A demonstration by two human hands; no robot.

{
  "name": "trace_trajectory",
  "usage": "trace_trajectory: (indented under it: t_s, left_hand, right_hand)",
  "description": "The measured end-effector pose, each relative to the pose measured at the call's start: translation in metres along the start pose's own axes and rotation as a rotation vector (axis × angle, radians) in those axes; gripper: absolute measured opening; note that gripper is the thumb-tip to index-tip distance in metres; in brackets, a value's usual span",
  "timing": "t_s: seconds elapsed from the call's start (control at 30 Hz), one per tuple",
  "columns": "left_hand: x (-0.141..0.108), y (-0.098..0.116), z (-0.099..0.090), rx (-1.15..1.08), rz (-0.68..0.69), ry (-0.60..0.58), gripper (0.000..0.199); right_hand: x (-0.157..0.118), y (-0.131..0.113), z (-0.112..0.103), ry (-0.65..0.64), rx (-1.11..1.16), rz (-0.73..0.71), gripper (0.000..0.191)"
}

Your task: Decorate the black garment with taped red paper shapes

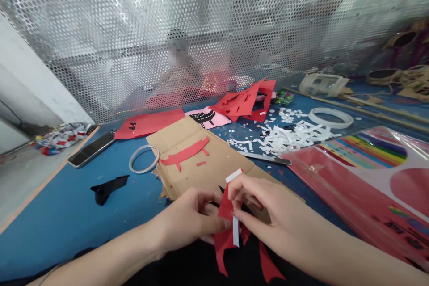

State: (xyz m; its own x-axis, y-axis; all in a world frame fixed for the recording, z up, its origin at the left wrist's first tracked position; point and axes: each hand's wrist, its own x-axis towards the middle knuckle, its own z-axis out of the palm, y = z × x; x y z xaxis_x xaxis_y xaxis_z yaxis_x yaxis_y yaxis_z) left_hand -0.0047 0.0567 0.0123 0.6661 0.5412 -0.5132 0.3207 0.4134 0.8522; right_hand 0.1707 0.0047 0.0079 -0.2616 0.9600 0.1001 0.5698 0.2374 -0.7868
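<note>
My left hand and my right hand meet above a brown cardboard sheet, pinching a red paper cutout whose points hang down. A narrow white paper strip passes through the red paper, held between my right thumb and fingers. A little black paper shows between my hands, partly hidden by my fingers. On the cardboard lie a long red paper shape and a small red scrap, both beyond my hands.
A blue mat covers the table, bearing a black paper piece, tape rolls, a phone, a metal-bladed craft knife, white paper scraps, red cutouts and a coloured paper pack. A person sits behind a perforated metal screen.
</note>
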Motion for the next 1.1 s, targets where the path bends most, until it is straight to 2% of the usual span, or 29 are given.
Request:
trace_trajectory:
  t_s: [0.33,0.7,1.1]
  left_hand:
    - [-0.0006,0.0040,0.0066,-0.092,-0.014,0.083,0.026]
    - [-0.0020,0.0026,0.0086,-0.059,0.012,0.082,0.025]
    - [0.0024,-0.0034,0.0080,-0.063,0.083,0.125,0.032]
  right_hand:
    - [0.0007,-0.0048,0.0000,0.071,-0.056,-0.003,0.027]
    - [0.0015,-0.0069,0.0002,0.085,-0.107,0.035,0.023]
    - [-0.0008,-0.0049,0.0028,0.090,-0.072,-0.017,0.026]
